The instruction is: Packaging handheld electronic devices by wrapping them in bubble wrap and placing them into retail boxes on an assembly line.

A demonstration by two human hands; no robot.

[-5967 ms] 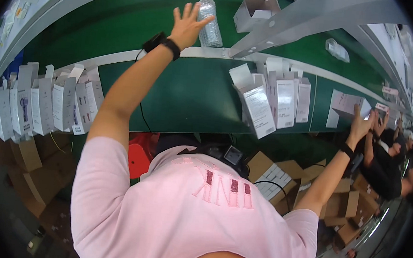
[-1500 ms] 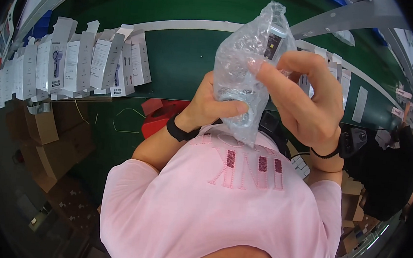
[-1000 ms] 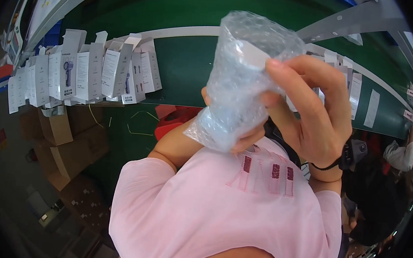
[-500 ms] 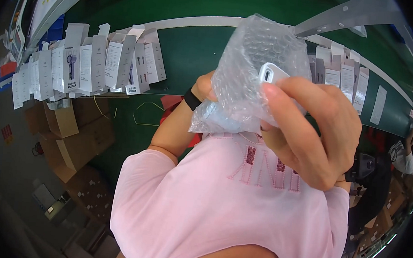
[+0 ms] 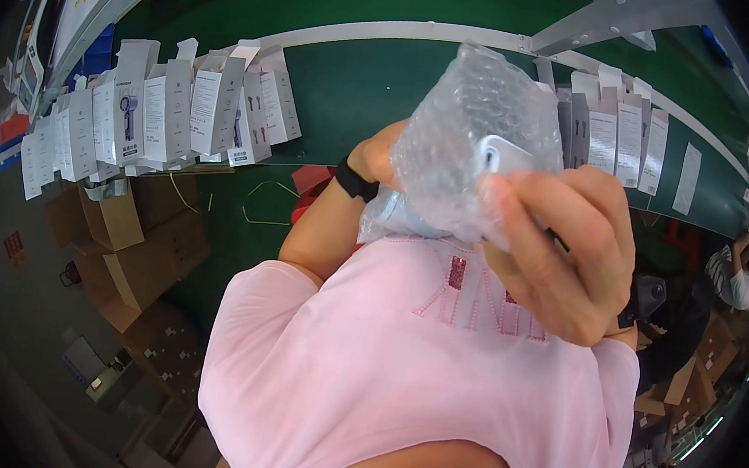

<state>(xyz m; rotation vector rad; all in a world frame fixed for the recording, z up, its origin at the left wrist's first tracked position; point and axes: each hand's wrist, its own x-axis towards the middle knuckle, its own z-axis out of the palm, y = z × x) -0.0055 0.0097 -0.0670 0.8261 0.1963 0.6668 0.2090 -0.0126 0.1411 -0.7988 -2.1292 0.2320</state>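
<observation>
My right hand is raised in front of my chest, with thumb and fingers closed on a white plastic piece that has a rounded end with a small oval opening. The rest of this piece is hidden by my fingers and the wrap. Against it lies a clear bubble-wrap bag, standing up and crumpled. My left hand is at the bag's left side, closed on it, its fingers mostly behind the plastic. Something pale blue shows through the bag's lower part; what it is I cannot make out.
Along the green workbench stand several white-grey cartons with open flaps at left and more cartons at right. A metal post rises at the far right. Brown cardboard boxes lie on the lower left. Another person is at the right edge.
The white piece and the top of the bag have shifted slightly down and to the right. My right hand has moved a little down and left, still gripping the piece.
</observation>
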